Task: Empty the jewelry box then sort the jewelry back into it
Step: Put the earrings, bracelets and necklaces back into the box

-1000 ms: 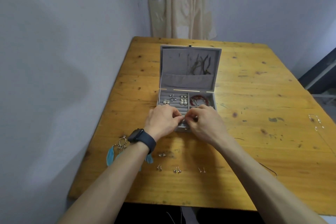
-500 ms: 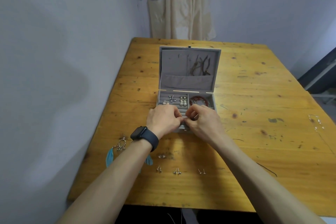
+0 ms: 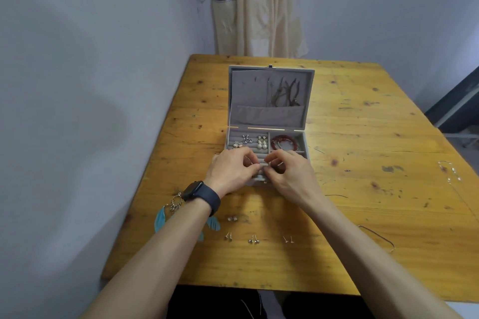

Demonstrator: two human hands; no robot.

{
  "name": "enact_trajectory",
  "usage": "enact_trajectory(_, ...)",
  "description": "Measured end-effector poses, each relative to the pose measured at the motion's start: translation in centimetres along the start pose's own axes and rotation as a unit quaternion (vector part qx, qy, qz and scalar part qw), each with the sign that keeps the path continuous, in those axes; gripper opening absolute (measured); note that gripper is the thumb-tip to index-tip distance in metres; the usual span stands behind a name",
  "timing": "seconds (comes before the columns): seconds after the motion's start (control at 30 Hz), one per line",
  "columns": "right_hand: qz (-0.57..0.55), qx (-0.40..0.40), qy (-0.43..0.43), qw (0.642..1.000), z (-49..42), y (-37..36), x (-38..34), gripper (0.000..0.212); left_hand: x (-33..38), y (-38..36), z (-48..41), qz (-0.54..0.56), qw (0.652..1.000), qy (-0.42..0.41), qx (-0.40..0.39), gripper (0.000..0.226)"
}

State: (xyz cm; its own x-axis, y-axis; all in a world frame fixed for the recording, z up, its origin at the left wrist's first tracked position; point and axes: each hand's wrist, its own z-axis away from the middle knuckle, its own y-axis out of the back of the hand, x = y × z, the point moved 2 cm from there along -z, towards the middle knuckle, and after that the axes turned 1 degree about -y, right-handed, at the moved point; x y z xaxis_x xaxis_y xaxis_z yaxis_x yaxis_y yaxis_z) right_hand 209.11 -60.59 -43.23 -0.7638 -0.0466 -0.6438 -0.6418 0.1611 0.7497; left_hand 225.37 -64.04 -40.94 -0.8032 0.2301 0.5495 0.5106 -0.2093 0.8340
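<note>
The desk (image 3: 375, 122) carries the open box (image 3: 248, 90) at its middle, lid upright, base toward the person. Necklaces (image 3: 285, 93) hang inside the lid above its pocket.

Both hands meet over the front rows of the left section of the box. The left hand (image 3: 232, 171) and right hand (image 3: 294, 176) have their fingers (image 3: 252, 160) curled, tips drawn together, pinching something between them that is too small to make out. It is probably an earring being seated in a padded slot.

A feather earring (image 3: 161, 215) lies on the desk by the left wrist, partly under the forearm. A red bracelet (image 3: 283, 140) sits in the right rear compartment. Pearl earrings (image 3: 262, 141) and other silver ones stand in the back rows. Studs (image 3: 253, 239) lie in pairs on the desk, near the front edge. A thin chain (image 3: 449, 172) lies well apart at the right.

Sorting looks to be partly done, with the pieces on the desk left to go in.

To do this step well, one hand should part the padded rolls while the other pushes the post straight down until the head sits flush. Keep the pair side by side in one row and leave the nearer rows free for the studs. Let go only once the piece stands by itself, since a tiny post tips or drops between the rolls. Lift the wrists clear of the back rows so they knock nothing loose.
</note>
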Motion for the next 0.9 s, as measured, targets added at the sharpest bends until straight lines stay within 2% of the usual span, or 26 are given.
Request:
enact_trajectory(0.07, -0.015, 0.023, 0.017, 0.999, 0.9, 0.3, -0.1, 0.014, -0.4, 0.9, 1.0, 0.053, 0.998, -0.013, 0.013, 0.009)
enact_trajectory(0.17, -0.030, 0.041, 0.047, 0.998, 3.2, 0.8, -0.8, 0.011, -1.3, 2.5, 3.5, 0.069, 0.996, -0.034, 0.047, 0.005)
enact_trajectory(0.33, -0.007, -0.041, 0.096, 0.994, 7.1, -0.3, -2.2, 0.009, -3.6, 2.6, 7.9, 0.007, 0.999, -0.027, 0.021, 0.010)
enact_trajectory(0.43, 0.006, -0.082, 0.103, 0.991, 8.1, -1.9, -2.4, 0.013, -4.4, 1.6, 9.7, -0.031, 0.999, -0.018, 0.008, 0.017)
enact_trajectory(0.57, 0.014, -0.085, 0.091, 0.992, 8.3, -3.2, -2.7, 0.017, -4.3, 0.7, 10.9, -0.081, 0.996, -0.028, 0.008, 0.026)
enact_trajectory(0.9, 0.024, -0.076, 0.084, 0.993, 8.4, -3.6, -2.8, 0.014, -4.2, 0.4, 11.4, -0.039, 0.998, -0.014, 0.040, 0.021)
